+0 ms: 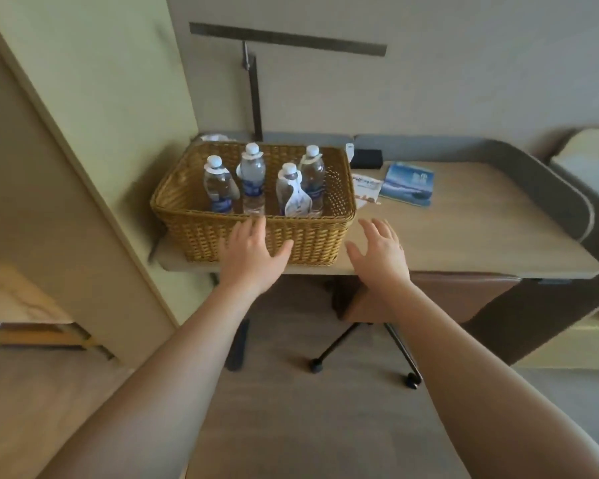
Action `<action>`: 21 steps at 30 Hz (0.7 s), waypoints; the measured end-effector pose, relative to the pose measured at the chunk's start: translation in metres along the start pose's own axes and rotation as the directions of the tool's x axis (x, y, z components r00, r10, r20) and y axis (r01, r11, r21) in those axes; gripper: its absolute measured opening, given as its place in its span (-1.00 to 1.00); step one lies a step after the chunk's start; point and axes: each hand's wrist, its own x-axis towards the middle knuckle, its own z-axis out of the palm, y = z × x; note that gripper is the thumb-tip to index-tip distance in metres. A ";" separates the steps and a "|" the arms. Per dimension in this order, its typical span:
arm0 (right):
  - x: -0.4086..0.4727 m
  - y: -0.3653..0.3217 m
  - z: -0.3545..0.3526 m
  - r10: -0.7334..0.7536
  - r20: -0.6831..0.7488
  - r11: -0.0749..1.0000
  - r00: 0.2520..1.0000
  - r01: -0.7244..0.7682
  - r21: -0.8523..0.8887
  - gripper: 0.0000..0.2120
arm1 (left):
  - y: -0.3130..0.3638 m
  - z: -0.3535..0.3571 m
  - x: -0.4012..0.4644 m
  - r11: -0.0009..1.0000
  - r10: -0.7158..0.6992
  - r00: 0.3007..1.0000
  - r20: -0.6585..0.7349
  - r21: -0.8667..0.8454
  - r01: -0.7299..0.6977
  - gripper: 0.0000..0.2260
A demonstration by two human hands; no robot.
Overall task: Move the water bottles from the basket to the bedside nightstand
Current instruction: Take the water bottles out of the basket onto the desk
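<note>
Just beyond both empty hands [253, 250], bottles [253, 178] stand in basket [256, 236].

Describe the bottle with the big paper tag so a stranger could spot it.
Find the wicker basket at the desk's left end. Four upright water bottles stand inside. Take the near right one: only it has a large white tag hanging down its front.

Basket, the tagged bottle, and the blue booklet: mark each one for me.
Basket [256, 236]: head view, front woven wall.
Tagged bottle [293, 195]: head view, on the bottle's body where its white tag hangs.
Blue booklet [408, 183]: head view, middle of its cover.
</note>
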 end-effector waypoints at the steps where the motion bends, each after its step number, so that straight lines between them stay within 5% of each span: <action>1: 0.014 -0.005 -0.001 -0.025 -0.014 1.000 1.000 0.025 0.018 -0.44 | -0.002 -0.003 0.008 1.000 -0.016 0.999 -0.028 0.000 0.016 -0.31; 13: 0.146 -0.067 0.059 -0.164 0.022 0.975 0.986 0.159 0.157 -0.47 | -0.069 -0.018 0.110 0.987 -0.068 0.973 -0.222 -0.154 0.034 -0.46; 21: 0.204 -0.080 0.102 -0.080 0.083 0.972 0.993 0.059 0.226 -0.26 | -0.124 0.011 0.207 0.929 -0.197 0.980 -0.024 -0.324 0.179 -0.24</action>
